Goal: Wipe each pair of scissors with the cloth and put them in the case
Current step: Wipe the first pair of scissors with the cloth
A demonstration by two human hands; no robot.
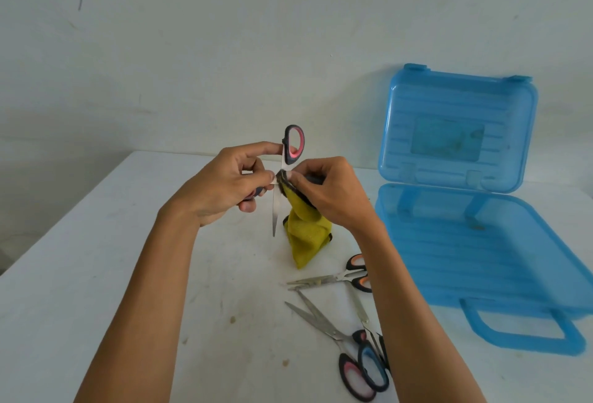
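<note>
Over the white table (96, 274) my L hand (221, 184) gripped the pink-handled steel scissors (293, 146), R hand (330, 191) pinched the yellow fabric cloth (308, 235) on them; 3 more pairs (321, 279) waited nr the empty, open blue plastic case (481, 242) by the right edge.

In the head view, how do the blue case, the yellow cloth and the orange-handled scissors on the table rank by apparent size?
1. blue case, clearly largest.
2. yellow cloth and orange-handled scissors: they look alike; the cloth is bunched and partly hidden, so unranked.

Left of surface (96, 290) open to passage. Right side obstructed: loose scissors (321, 325) near, open case (481, 258) with upright lid (459, 104) further right.
</note>
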